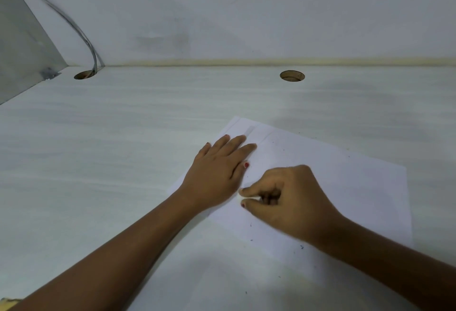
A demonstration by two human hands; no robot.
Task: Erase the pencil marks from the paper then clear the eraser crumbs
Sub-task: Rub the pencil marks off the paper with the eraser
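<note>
A white sheet of paper (345, 182) lies at an angle on the pale desk (98, 150). My left hand (217, 172) rests flat on the paper's left part, fingers straight and spread. Just to its right, my right hand (286, 199) pinches a small white eraser (249, 198) between thumb and forefinger, its tip on the paper; most of the eraser is hidden by the fingers. Small dark eraser crumbs (301, 247) are scattered over the sheet and near its edges. Faint pencil lines (265, 139) show near the paper's far corner.
Two round cable holes sit near the desk's back edge, a left hole (84, 74) with grey cables (81, 31) running down into it and a right hole (292, 76). A grey side panel (22, 46) stands at the far left. The wall rises behind.
</note>
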